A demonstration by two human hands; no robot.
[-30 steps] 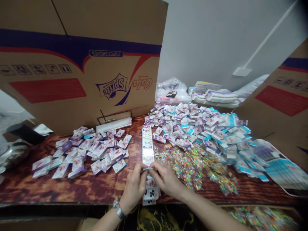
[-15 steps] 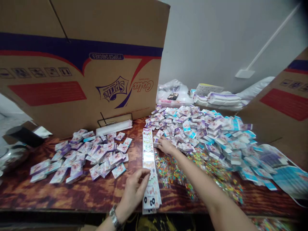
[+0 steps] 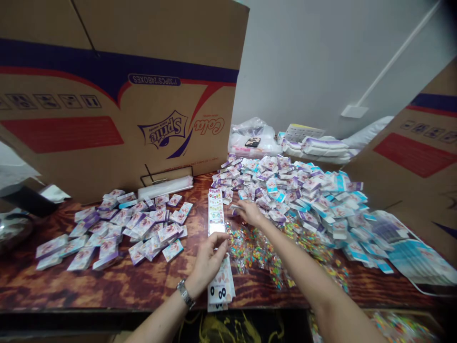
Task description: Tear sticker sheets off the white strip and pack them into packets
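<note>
My left hand (image 3: 209, 262), with a metal watch on its wrist, is over a stack of long white sticker strips (image 3: 215, 209). Its thumb and fingertips are drawn together; whether anything is between them is hidden. At the near edge of the pile, my right hand (image 3: 252, 213) is closed on a small white box (image 3: 234, 207), mostly covered by the fingers. Beneath the right forearm lie small clear bags of colorful candy (image 3: 250, 247). A large pile of small white, purple and blue boxes (image 3: 285, 186) spreads beyond that hand.
Several small closed boxes (image 3: 143, 226) lie on the left of the brown patterned table (image 3: 150, 290). Large cardboard cartons stand at the back left (image 3: 117, 105) and right (image 3: 424, 171). Flat printed cartons (image 3: 421, 252) lie at right. Plastic packs (image 3: 253, 138) rest by the wall.
My left hand has moved up along the sticker strips, away from the table's front edge. My right hand stays near the pile with the small box. The view has shifted slightly.
</note>
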